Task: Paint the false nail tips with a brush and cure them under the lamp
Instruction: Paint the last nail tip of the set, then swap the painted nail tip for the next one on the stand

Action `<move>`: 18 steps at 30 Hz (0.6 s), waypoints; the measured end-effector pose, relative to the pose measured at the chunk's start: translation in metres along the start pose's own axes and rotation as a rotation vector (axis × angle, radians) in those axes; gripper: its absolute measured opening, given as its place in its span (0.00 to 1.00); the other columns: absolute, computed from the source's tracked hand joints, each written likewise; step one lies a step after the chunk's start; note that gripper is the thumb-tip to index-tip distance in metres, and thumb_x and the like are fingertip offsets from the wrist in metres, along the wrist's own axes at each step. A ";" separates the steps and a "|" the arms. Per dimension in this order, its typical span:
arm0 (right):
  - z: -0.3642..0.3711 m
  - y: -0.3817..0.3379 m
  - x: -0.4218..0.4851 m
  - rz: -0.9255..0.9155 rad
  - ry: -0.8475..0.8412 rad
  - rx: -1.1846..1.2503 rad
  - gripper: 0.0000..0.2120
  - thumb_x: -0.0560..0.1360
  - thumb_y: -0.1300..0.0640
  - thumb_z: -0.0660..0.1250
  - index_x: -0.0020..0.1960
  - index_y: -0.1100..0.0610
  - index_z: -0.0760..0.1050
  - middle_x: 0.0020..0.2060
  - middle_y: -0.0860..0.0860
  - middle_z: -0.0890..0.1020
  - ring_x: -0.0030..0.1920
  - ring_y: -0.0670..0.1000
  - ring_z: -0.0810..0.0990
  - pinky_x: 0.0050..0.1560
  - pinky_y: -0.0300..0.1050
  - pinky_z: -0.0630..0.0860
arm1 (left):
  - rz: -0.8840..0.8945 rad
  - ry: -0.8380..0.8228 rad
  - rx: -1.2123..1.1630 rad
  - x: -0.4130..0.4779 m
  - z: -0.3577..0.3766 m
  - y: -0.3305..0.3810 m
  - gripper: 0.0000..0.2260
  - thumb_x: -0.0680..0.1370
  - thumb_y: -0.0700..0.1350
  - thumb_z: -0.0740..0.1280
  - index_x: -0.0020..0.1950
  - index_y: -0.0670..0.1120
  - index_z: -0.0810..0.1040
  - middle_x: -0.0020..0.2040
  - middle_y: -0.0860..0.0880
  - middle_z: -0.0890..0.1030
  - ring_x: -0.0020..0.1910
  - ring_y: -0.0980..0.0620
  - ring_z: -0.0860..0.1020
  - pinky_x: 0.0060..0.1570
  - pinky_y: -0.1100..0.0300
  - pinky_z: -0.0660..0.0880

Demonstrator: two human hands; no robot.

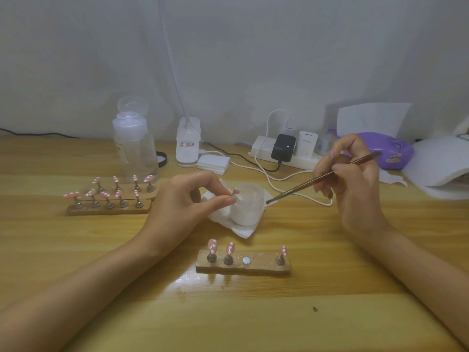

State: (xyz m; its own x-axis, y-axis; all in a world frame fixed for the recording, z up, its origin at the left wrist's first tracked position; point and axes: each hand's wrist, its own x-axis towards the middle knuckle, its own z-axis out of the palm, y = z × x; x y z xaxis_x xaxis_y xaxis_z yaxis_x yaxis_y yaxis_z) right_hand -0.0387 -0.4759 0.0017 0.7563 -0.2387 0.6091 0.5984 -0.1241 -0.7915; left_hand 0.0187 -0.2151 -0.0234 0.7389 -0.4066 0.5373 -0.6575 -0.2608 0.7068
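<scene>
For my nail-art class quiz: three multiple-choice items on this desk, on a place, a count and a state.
1. Thin brown brush's bristle end: A beside the small frosted glass cup; B in a drawer; C on the floor.
2. Pink false nail tips on the near wooden holder: A one; B three; C six.
3. Left hand: A lies flat; B makes a fist; C pinches a pink nail tip.
Key: A, bristles at the cup's side; B, three stand there; C, fingers close on it.

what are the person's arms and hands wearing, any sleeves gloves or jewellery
Nothing visible. The left hand and right hand are ungloved, both forearms are bare to the frame's edge, no sleeve in view, and no ring, watch or bracelet shows.
</scene>
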 end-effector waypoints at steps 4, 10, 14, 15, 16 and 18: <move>-0.003 0.002 0.004 0.039 0.095 0.078 0.08 0.72 0.65 0.55 0.43 0.53 0.69 0.29 0.50 0.79 0.27 0.49 0.74 0.25 0.38 0.67 | -0.005 0.002 -0.016 0.000 -0.001 0.003 0.04 0.72 0.54 0.73 0.42 0.55 0.83 0.42 0.61 0.84 0.31 0.59 0.72 0.30 0.67 0.70; 0.002 -0.009 0.012 0.113 0.257 0.128 0.06 0.76 0.61 0.57 0.43 0.53 0.68 0.28 0.47 0.80 0.29 0.47 0.77 0.27 0.36 0.68 | 0.050 0.131 -0.203 0.015 -0.023 0.042 0.04 0.75 0.47 0.73 0.48 0.48 0.81 0.45 0.52 0.87 0.37 0.62 0.81 0.33 0.66 0.73; 0.007 -0.024 0.019 0.072 0.308 0.050 0.07 0.81 0.57 0.58 0.45 0.50 0.70 0.34 0.47 0.82 0.36 0.45 0.79 0.29 0.35 0.69 | 0.149 0.046 -0.235 0.018 -0.034 0.073 0.04 0.75 0.47 0.74 0.47 0.50 0.81 0.47 0.51 0.87 0.44 0.58 0.85 0.41 0.54 0.82; 0.009 -0.025 0.018 0.059 0.287 0.037 0.07 0.82 0.56 0.59 0.46 0.49 0.71 0.36 0.47 0.82 0.38 0.44 0.78 0.30 0.35 0.69 | 0.168 -0.020 -0.208 0.015 -0.033 0.077 0.04 0.74 0.47 0.74 0.46 0.50 0.81 0.47 0.52 0.87 0.45 0.60 0.84 0.44 0.61 0.81; 0.011 -0.026 0.016 0.053 0.258 0.014 0.07 0.82 0.56 0.59 0.46 0.48 0.72 0.37 0.46 0.83 0.40 0.43 0.79 0.31 0.35 0.70 | 0.190 -0.089 -0.130 0.011 -0.029 0.077 0.04 0.73 0.48 0.74 0.46 0.51 0.82 0.48 0.54 0.86 0.48 0.60 0.83 0.50 0.64 0.77; 0.014 -0.023 0.010 0.054 0.186 -0.076 0.09 0.82 0.58 0.60 0.47 0.47 0.74 0.42 0.45 0.83 0.45 0.41 0.79 0.33 0.34 0.72 | 0.204 -0.208 0.049 -0.001 -0.019 0.073 0.05 0.71 0.54 0.74 0.44 0.56 0.83 0.49 0.59 0.84 0.57 0.54 0.78 0.60 0.56 0.71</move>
State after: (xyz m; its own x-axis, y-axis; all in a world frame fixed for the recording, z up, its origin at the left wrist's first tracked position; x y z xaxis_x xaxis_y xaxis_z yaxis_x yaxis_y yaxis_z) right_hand -0.0416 -0.4618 0.0267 0.7206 -0.4198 0.5518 0.5311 -0.1773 -0.8285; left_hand -0.0268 -0.2169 0.0364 0.5485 -0.6240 0.5566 -0.7993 -0.1957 0.5682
